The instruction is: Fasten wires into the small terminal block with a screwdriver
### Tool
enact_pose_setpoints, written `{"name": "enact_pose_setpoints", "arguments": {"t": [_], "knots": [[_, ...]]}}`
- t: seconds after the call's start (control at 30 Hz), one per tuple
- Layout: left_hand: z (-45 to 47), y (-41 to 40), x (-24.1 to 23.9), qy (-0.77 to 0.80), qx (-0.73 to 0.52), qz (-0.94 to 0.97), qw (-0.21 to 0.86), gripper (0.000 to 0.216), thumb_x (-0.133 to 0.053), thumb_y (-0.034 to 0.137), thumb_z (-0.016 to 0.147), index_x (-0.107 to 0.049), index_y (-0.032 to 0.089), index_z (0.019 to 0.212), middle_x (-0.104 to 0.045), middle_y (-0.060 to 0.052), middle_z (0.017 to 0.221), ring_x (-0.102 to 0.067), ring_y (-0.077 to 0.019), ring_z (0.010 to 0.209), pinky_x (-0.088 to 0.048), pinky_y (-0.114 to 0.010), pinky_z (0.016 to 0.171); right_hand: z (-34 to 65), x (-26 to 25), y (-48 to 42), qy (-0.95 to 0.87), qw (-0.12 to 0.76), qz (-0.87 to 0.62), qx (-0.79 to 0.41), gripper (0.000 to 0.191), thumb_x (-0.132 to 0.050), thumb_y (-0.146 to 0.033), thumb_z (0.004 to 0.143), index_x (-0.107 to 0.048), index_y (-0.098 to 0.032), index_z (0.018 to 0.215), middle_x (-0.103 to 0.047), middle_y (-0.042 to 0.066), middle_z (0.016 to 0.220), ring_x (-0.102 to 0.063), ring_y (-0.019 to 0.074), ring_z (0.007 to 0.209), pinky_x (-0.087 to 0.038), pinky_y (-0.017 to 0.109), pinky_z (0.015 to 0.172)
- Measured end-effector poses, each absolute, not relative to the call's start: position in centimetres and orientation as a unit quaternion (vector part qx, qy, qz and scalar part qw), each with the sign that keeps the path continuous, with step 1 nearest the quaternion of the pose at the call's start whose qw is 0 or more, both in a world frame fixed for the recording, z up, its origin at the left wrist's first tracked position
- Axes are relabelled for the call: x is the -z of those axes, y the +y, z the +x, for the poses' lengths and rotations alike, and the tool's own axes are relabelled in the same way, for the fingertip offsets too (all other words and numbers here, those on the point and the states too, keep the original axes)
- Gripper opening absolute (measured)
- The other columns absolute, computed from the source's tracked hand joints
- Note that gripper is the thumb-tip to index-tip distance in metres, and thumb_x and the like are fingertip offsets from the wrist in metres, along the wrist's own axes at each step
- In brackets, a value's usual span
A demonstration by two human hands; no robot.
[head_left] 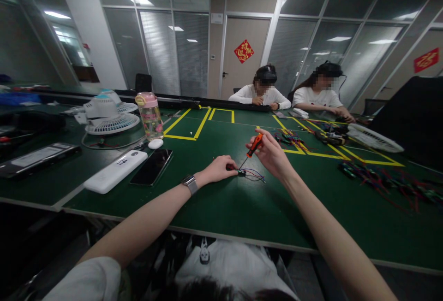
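Note:
An orange-and-black screwdriver (255, 144) is gripped in my right hand (272, 153), its shaft slanting down to the left. The tip meets a small dark electronic part with wires (242, 172), or comes very close to it. Fingers of my left hand (218, 170) close around the left end of that part and hold it at the green table top (214, 209). Thin red and blue wires (255, 174) run from the part to the right and lie in a loop. A watch (189, 182) is on my left wrist.
Left of my arm lie a black phone (152, 167), a white power bank (116, 171) and a white case (155, 144). Behind them stand a pink-lidded bottle (150, 115) and a white fan (112, 121). Wired parts (387, 183) pile up at right. Two people sit across the table.

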State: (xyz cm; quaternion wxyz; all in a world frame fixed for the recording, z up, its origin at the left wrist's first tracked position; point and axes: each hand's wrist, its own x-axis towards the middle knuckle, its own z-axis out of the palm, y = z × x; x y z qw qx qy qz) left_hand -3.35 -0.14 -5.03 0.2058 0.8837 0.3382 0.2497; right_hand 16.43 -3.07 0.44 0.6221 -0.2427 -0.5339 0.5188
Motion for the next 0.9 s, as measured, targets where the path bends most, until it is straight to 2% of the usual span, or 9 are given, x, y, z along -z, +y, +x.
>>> {"name": "enact_pose_setpoints", "arguments": {"t": [0.17,0.37,0.47,0.63,0.9], "knots": [[-3.34,-0.02,5.18,0.342,-0.247,0.884,0.201,0.018,-0.069,0.033,0.084,-0.074,0.018,0.092,-0.064,-0.005,0.093,-0.061,-0.0185,0.085,-0.045,-0.028,0.078,16.18,-0.51,-3.05,-0.527,0.637,-0.237,-0.509,0.025,-0.074,-0.047,0.074,-0.065,-0.028,0.087,-0.066,-0.002,0.081,-0.065,0.0157,0.079,-0.053,0.036,0.087],[-3.37,0.03,5.23,0.343,-0.248,0.883,0.204,0.019,-0.068,0.033,0.085,-0.074,0.018,0.093,-0.065,-0.005,0.094,-0.061,-0.0187,0.086,-0.046,-0.028,0.078,16.41,-0.18,-2.62,-0.527,0.659,-0.243,-0.478,0.024,-0.076,-0.046,0.073,-0.066,-0.027,0.083,-0.065,-0.001,0.087,-0.063,0.016,0.084,-0.052,0.037,0.092],[-3.41,0.05,5.23,0.339,-0.249,0.884,0.204,0.017,-0.069,0.032,0.085,-0.074,0.018,0.092,-0.065,-0.005,0.094,-0.061,-0.0187,0.086,-0.046,-0.028,0.078,16.53,-0.13,-2.6,-0.53,0.658,-0.256,-0.47,0.023,-0.078,-0.043,0.071,-0.068,-0.027,0.085,-0.064,-0.001,0.086,-0.062,0.0152,0.082,-0.052,0.035,0.09],[-3.41,-0.04,5.14,0.34,-0.251,0.884,0.203,0.016,-0.069,0.031,0.085,-0.074,0.017,0.092,-0.065,-0.005,0.093,-0.061,-0.0185,0.086,-0.045,-0.028,0.078,16.49,-0.38,-2.87,-0.534,0.633,-0.24,-0.507,0.026,-0.074,-0.044,0.077,-0.068,-0.029,0.098,-0.066,-0.001,0.086,-0.063,0.0153,0.084,-0.051,0.034,0.089],[-3.45,0.05,5.24,0.33,-0.258,0.883,0.212,0.016,-0.07,0.031,0.084,-0.074,0.017,0.091,-0.064,-0.004,0.091,-0.061,-0.0178,0.084,-0.045,-0.028,0.077,16.37,-0.1,-2.5,-0.521,0.655,-0.237,-0.494,0.022,-0.075,-0.043,0.075,-0.068,-0.028,0.089,-0.066,-0.001,0.086,-0.062,0.0153,0.082,-0.052,0.035,0.087]]}}
